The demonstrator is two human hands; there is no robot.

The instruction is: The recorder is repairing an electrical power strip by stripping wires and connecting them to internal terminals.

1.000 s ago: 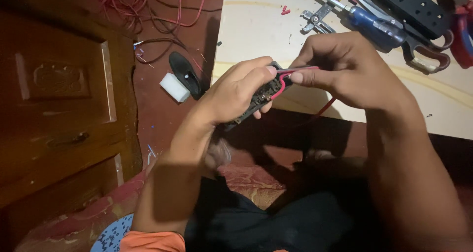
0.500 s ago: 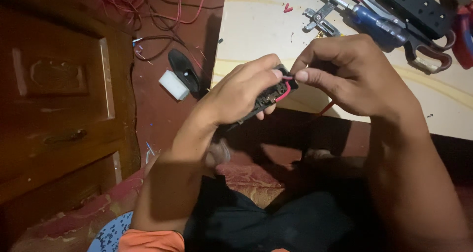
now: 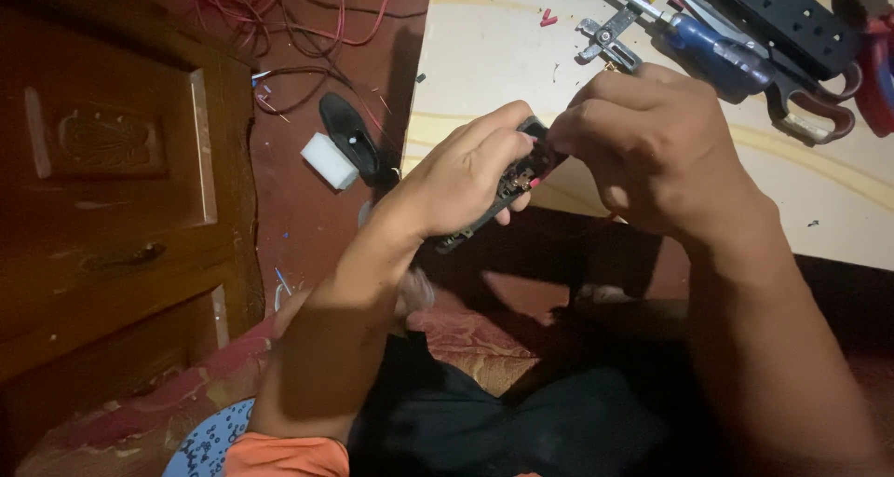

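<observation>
Close by, the left hand (image 3: 466, 174) grips a small black socket part (image 3: 517, 179), fingers curled tight, held above the person's lap. Meanwhile the right hand (image 3: 652, 146) pinches at its top end, where a bit of red wire (image 3: 534, 183) shows; the wiring looks only partly done. Beyond lie a cream floor mat (image 3: 484, 58), a blue-handled screwdriver (image 3: 712, 48), a black power strip (image 3: 782, 16) and tangled red wires (image 3: 279, 2) on red floor.
</observation>
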